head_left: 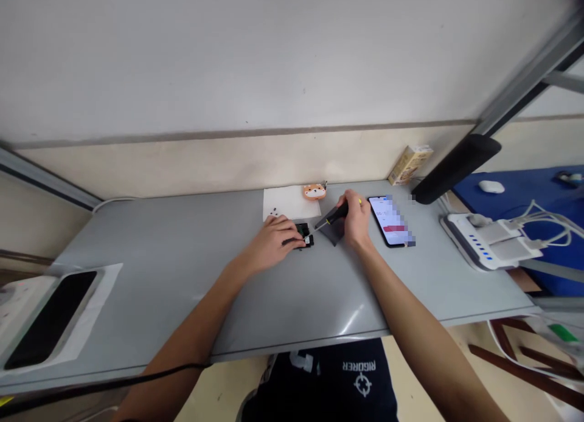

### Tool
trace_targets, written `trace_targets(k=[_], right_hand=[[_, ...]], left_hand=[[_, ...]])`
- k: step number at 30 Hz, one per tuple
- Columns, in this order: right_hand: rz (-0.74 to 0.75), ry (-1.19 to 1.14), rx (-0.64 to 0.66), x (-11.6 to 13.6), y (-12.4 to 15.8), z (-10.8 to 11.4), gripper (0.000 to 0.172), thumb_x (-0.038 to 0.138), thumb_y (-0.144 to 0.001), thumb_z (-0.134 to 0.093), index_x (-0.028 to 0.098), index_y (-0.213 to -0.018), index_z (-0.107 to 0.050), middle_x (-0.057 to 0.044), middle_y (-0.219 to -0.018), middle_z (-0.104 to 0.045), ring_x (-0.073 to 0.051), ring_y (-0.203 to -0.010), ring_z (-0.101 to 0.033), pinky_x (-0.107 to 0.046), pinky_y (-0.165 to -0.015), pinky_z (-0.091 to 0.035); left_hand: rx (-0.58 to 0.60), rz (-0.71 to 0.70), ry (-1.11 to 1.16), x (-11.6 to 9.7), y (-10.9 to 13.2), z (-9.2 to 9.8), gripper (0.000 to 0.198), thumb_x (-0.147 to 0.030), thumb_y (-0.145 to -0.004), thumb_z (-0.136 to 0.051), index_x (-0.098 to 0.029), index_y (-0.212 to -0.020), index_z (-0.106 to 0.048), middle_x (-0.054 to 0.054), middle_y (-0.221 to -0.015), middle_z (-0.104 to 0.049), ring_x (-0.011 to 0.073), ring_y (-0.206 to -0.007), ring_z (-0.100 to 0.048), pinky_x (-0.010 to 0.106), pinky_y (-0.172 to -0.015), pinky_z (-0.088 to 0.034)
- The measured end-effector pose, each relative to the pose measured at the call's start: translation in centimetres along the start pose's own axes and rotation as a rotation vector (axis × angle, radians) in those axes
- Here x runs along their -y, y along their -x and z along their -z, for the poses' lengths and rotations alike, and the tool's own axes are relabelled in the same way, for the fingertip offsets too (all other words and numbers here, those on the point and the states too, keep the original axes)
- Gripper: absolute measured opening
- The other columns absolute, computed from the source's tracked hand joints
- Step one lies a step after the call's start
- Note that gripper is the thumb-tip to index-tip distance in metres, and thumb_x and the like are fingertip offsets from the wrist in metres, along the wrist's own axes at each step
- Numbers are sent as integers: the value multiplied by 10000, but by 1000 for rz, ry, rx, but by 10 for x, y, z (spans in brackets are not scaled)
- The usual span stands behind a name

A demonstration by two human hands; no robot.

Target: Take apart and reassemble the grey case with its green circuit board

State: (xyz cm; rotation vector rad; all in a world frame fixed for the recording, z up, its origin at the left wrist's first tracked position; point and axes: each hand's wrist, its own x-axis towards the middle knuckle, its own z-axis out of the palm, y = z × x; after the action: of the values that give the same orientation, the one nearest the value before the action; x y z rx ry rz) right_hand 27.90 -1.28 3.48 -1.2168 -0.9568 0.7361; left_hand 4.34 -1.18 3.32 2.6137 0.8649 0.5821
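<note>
My left hand [276, 242] presses its fingers on the near left side of a small black device [308, 241] with a green circuit board showing. In my right hand [356, 218] is a screwdriver [336, 214] with a black handle, its metal shaft slanting down and left to the device. The tip meets or nearly meets the board; I cannot tell which. A dark flat piece [335, 231] lies under the screwdriver, beside my right hand. Behind my left hand, several tiny black parts [274, 212] rest on a white sheet of paper [285, 200].
An orange animal-face case [314, 192] sits at the paper's far edge. Right of my right hand lies a lit phone [387, 218]. A small box [409, 164], a black post [456, 168] and a power strip [479, 242] stand farther right. A dark phone [52, 318] lies at far left.
</note>
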Motion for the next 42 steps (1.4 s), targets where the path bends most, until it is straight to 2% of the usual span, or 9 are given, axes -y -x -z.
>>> trace_targets(k=[3,7,11,14,21,27,32,36,42], right_hand=[[-25,12,3,0,-4,4,393,402,-929,-485,224,-583,-545,28,-561,-420,-136,-531,-396,-295,-516,-301],[118,91,145,6,1,3,356,312,-915,-477,215,-576,-528,22,-582,-468,-132,-591,-452,-279,-579,-343],[180,191,284,9,15,-5,384,361,-959,-469,209,-613,-541,29,-575,-493,-129,-578,-462,-284,-619,-360],[196,209,314,10,19,-8,397,364,-970,-458,209,-613,-538,29,-572,-489,-131,-575,-461,-288,-638,-369],[139,96,148,11,8,-4,355,337,-921,-455,220,-592,-520,5,-623,-489,-149,-638,-463,-280,-614,-375],[19,63,43,1,3,-3,418,485,-930,-465,221,-621,-562,9,-617,-480,-148,-587,-437,-283,-545,-355],[-33,15,-30,-5,2,-4,410,497,-909,-489,213,-627,-577,16,-612,-485,-141,-591,-448,-269,-535,-349],[-55,12,-32,-5,1,-4,410,505,-906,-488,215,-630,-576,22,-608,-471,-140,-582,-437,-267,-530,-347],[-155,-18,-104,-8,-3,-3,374,520,-880,-495,219,-671,-573,27,-623,-482,-138,-576,-447,-263,-525,-374]], left_hand=[[-67,41,-46,8,0,7,195,-349,-1007,-635,-244,-896,-756,13,-912,-717,200,-951,-600,397,-912,-372],[-119,88,-74,12,2,11,228,-332,-1019,-586,-223,-885,-735,23,-893,-716,203,-949,-601,403,-928,-389],[-71,91,-56,5,2,12,202,-329,-988,-597,-225,-879,-731,26,-892,-708,203,-929,-609,412,-937,-411],[-1,95,-23,-1,4,14,146,-345,-952,-642,-238,-924,-736,25,-913,-700,211,-942,-616,414,-934,-427],[52,89,6,-4,7,6,153,-387,-918,-721,-261,-1001,-743,28,-997,-715,221,-996,-637,425,-967,-418],[-1,65,12,0,5,-1,165,-329,-998,-613,-245,-928,-736,16,-917,-709,193,-926,-635,402,-945,-427],[-33,67,3,-2,4,-2,129,-339,-978,-652,-241,-1006,-730,16,-928,-703,191,-928,-637,403,-969,-428],[-63,55,15,-3,5,-5,176,-336,-1012,-599,-240,-958,-735,16,-901,-700,185,-911,-628,392,-945,-440],[-115,100,-8,14,-8,2,202,-349,-1017,-586,-235,-966,-745,24,-903,-707,186,-885,-612,376,-903,-446]])
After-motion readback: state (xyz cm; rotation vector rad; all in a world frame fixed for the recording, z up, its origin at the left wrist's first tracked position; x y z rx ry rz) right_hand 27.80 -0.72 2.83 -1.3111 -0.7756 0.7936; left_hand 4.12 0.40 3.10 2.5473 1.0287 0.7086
